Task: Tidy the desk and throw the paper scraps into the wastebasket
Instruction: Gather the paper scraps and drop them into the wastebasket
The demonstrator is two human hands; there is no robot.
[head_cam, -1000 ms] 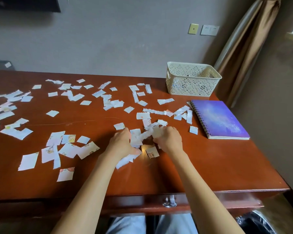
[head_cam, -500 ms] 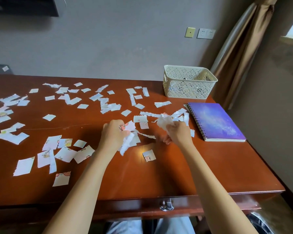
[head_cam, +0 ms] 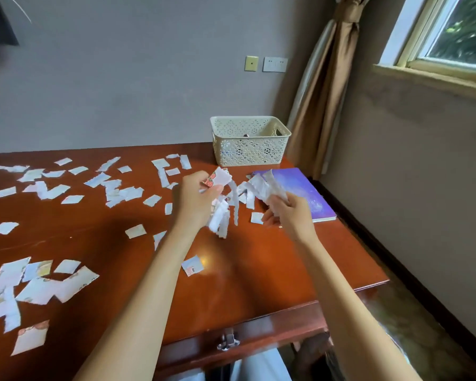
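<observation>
Both hands had risen off the wooden desk (head_cam: pixel 259 270): left hand (head_cam: pixel 194 200) and right hand (head_cam: pixel 287 213) each clutched a bunch of paper scraps (head_cam: pixel 223 213) near the white basket (head_cam: pixel 249 149).

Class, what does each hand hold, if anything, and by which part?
The left hand grips a bunch of paper strips near their upper ends; the rest hang loose. The right hand grips crumpled scraps by their lower part, the tops sticking up.
</observation>
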